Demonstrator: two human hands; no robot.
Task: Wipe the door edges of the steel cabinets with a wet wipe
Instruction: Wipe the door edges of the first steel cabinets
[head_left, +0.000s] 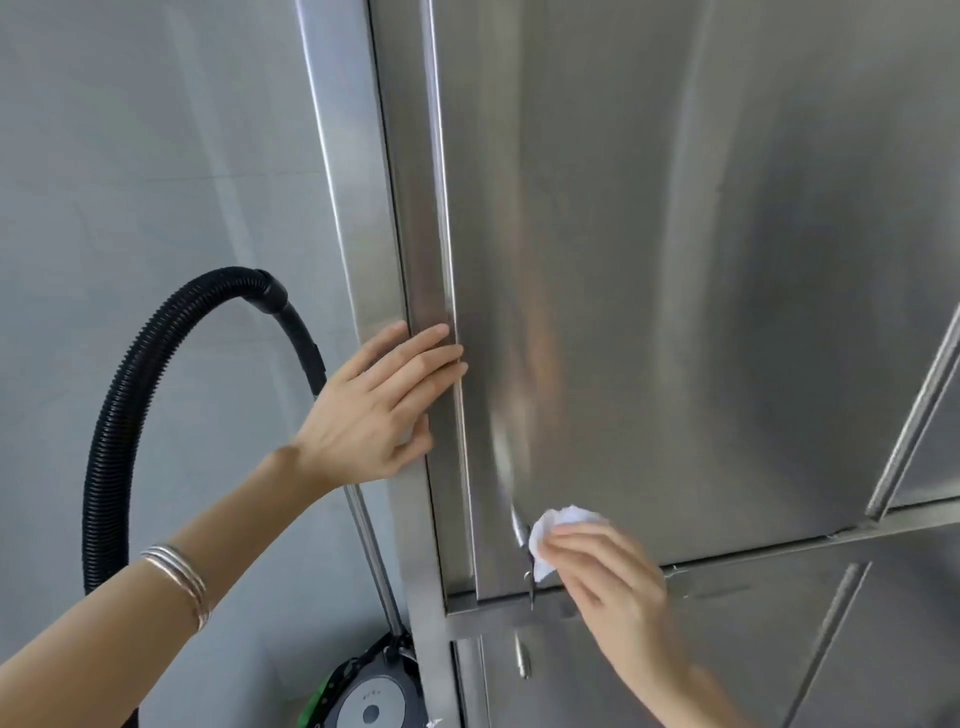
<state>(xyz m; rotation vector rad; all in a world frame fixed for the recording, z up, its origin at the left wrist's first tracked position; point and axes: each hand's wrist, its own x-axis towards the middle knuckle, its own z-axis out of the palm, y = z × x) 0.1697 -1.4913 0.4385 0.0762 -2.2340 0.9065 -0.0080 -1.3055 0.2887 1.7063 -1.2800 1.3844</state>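
Lays the left hand (382, 400) flat, fingers straight and close together, on the left vertical edge (441, 208) of the tall brushed-steel upper cabinet door (675, 260). Pinches a crumpled white wet wipe (558, 535) in the curled fingers of the right hand (608, 577), lower and further right, with the wipe touching or just beside the small steel pull handle (519, 525) at the door's lower left corner. Wears thin silver bangles (179, 577) on the left forearm.

Seems partway through at most: puts the wipe near the bottom of this one edge, yet shows no clear wet trail to prove what is done. Leaves, by the look of it, the door's horizontal bottom edge (779, 545), the lower steel door (649, 675) and the neighbouring steel door on the right (935, 441). Keeps to the near left a black ribbed vacuum hose (119, 415) and a grey-and-green vacuum body (369, 696), against the pale grey wall (130, 156).
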